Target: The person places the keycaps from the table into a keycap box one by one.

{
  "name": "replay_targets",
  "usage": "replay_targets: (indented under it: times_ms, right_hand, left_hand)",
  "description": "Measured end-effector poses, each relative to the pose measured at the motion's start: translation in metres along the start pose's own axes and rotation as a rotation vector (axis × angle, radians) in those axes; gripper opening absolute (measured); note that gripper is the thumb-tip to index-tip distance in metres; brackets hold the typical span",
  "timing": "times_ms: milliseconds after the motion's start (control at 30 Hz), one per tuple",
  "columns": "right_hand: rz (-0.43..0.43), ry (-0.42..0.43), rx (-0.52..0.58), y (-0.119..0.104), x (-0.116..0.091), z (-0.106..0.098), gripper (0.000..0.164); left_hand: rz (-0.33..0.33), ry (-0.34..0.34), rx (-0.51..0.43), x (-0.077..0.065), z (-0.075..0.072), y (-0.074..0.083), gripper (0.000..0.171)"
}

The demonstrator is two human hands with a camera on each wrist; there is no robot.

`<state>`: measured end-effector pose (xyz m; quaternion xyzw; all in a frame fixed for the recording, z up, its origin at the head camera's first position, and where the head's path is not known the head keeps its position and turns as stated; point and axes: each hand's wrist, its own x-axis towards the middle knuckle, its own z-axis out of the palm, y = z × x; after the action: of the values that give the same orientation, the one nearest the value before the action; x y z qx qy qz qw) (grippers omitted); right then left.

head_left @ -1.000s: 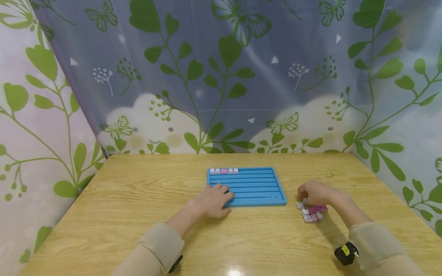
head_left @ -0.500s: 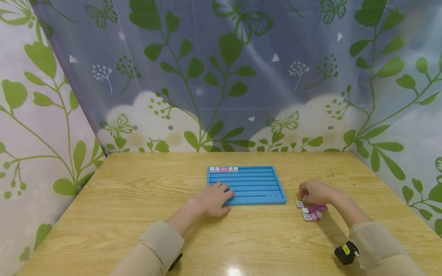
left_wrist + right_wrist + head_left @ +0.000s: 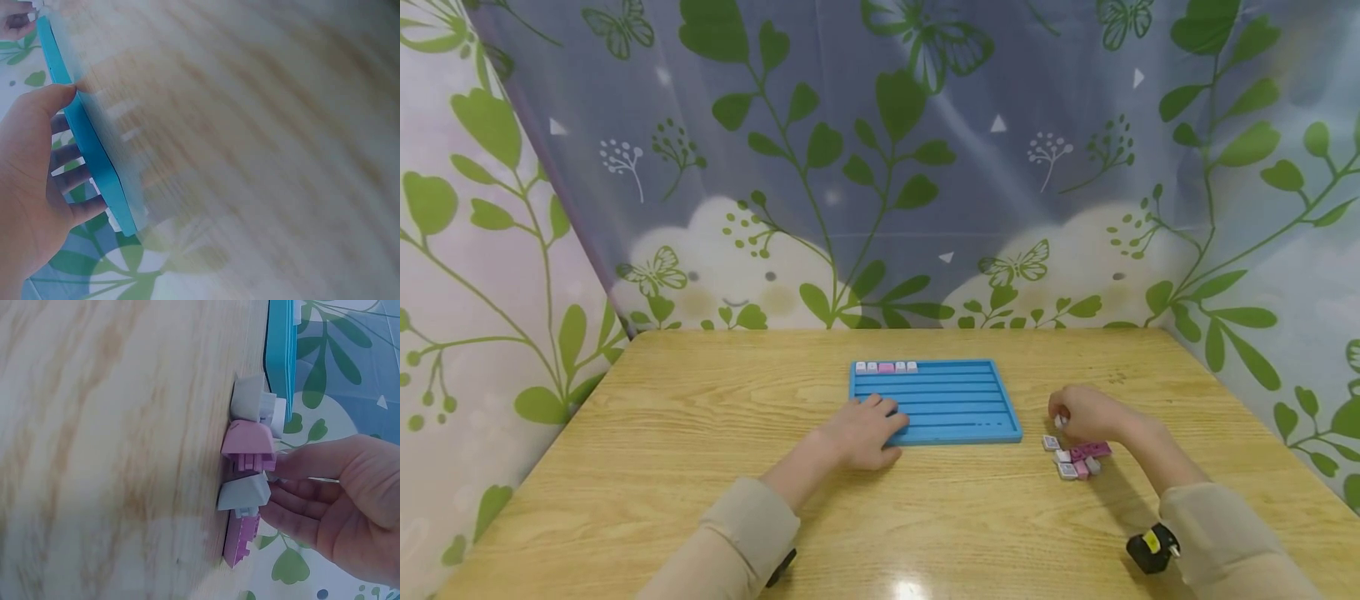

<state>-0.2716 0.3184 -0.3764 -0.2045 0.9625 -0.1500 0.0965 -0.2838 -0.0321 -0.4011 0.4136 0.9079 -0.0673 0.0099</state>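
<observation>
A blue ridged tray (image 3: pixel 958 402) lies on the wooden table. My left hand (image 3: pixel 867 432) rests on its front left part, fingers spread over the ridges, and in the left wrist view the thumb (image 3: pixel 61 97) touches the tray's edge. My right hand (image 3: pixel 1088 414) pinches a small white keycap (image 3: pixel 1060 422) between thumb and fingertips, just above the table. Below that hand lies a small heap of white and pink keycaps, among them a long dark pink keycap (image 3: pixel 1092 452). In the right wrist view, a light pink keycap (image 3: pixel 250 439) and a white keycap (image 3: pixel 244 492) partly hide the fingertips.
Several keycaps, white with one pink keycap (image 3: pixel 886 367) in the middle, stand in a row at the tray's back left. A single white keycap (image 3: pixel 1050 443) lies between the tray and the heap. A patterned curtain (image 3: pixel 880 208) hangs behind the table (image 3: pixel 715 375).
My right hand has risen slightly, lifting the white keycap away from the heap. The left hand stays on the tray, which has not moved.
</observation>
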Motion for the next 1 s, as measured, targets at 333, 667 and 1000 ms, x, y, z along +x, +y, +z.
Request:
replay_targets:
  times_ms: [333, 667, 1000]
  right_hand:
    - [-0.035, 0.059, -0.037, -0.004, 0.001, 0.002, 0.017]
    - [0.021, 0.137, 0.038, -0.01, 0.003, 0.004, 0.022]
    - [0.036, 0.214, 0.093, -0.016, 0.008, 0.004, 0.018]
  left_hand:
    - [0.005, 0.004, 0.009, 0.0, 0.0, 0.0, 0.048]
    - [0.006, 0.012, -0.001, 0.0, 0.0, 0.0, 0.048]
    - [0.009, 0.015, 0.003, 0.0, 0.0, -0.001, 0.048]
